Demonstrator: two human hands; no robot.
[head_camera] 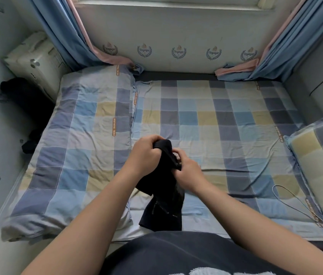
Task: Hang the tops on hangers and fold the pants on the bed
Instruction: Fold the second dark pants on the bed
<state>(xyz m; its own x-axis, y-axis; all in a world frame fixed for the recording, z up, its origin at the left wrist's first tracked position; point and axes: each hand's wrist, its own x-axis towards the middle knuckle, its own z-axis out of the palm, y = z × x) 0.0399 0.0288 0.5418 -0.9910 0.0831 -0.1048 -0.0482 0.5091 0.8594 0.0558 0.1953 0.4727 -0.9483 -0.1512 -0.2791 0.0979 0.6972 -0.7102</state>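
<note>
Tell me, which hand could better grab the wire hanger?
Probably the right hand: the wire hanger lies on its side, though it and the left hand both grip the black garment.

Both hands close together, forearms bare
Left hand (145,153) fisted round dark garment (162,211); right hand (188,173) pinches it just beside

Soft daylight, fisheye bend.
Light enters from window (168,2) at 12 o'clock; edges curve; 9 o'clock corner dark.
</note>
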